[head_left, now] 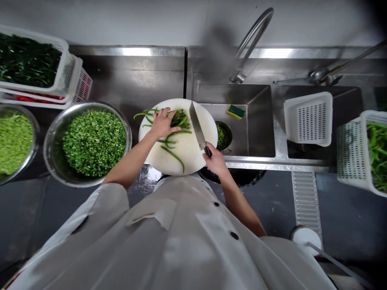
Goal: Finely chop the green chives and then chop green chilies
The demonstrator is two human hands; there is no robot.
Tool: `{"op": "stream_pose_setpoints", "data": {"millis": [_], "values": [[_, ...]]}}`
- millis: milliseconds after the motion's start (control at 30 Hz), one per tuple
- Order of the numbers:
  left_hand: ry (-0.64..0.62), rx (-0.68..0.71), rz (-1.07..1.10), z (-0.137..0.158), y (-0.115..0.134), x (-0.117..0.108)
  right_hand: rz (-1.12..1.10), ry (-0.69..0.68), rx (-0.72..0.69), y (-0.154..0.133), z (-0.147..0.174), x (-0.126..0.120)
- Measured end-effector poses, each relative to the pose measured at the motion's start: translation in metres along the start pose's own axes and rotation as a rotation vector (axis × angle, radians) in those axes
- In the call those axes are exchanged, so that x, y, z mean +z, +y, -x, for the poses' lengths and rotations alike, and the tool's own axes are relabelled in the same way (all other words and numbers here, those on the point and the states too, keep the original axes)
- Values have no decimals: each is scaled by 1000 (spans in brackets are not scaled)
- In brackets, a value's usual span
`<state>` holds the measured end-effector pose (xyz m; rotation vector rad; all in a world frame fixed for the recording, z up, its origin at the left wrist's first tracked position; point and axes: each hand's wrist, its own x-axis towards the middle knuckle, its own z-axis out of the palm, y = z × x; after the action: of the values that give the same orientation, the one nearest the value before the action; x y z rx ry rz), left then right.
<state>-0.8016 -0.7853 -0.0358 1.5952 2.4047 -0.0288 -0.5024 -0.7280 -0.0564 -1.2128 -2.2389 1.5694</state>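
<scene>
A round white cutting board [154, 151] lies across the counter and the sink's left edge. Long thin green chili peppers [182, 121] lie bunched on it, with a few loose ones nearer me. Over the bunch rests my left hand [161, 124], fingers spread and touching the peppers. My right hand [215, 159] is closed round the black handle of a kitchen knife [197, 125]. Its broad blade points away from me, just right of the peppers and apart from them. Partly hidden under the board's right edge, a metal pot [230, 139] holds chopped green pieces.
Left of the board stands a large steel bowl [48, 157] of chopped greens, with another bowl [35, 133] beyond it. White baskets [65, 76] are stacked behind. A faucet [256, 32] rises over the sink [260, 121], where a sponge [236, 112] lies. More white baskets [308, 117] stand right.
</scene>
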Motion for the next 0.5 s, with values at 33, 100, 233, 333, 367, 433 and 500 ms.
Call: {"op": "stream_pose_setpoints", "data": {"millis": [33,100,233,333,367,433,500], "values": [[43,-78,21,20,4,0,-20,10,16,3,4,-1],[-43,-209,56,63,16,9,-45,24,38,10,11,-1],[-344,-271,125,125,49,48,-74,22,59,18,16,1],[-269,-388,186,144,54,69,-91,12,77,20,15,0],[-231,-433,209,148,49,71,-98,6,91,20,15,-1],[-144,-546,290,155,32,70,-109,-16,129,18,14,-4],[-45,-708,471,158,12,66,-118,-33,160,17,15,-6]]}}
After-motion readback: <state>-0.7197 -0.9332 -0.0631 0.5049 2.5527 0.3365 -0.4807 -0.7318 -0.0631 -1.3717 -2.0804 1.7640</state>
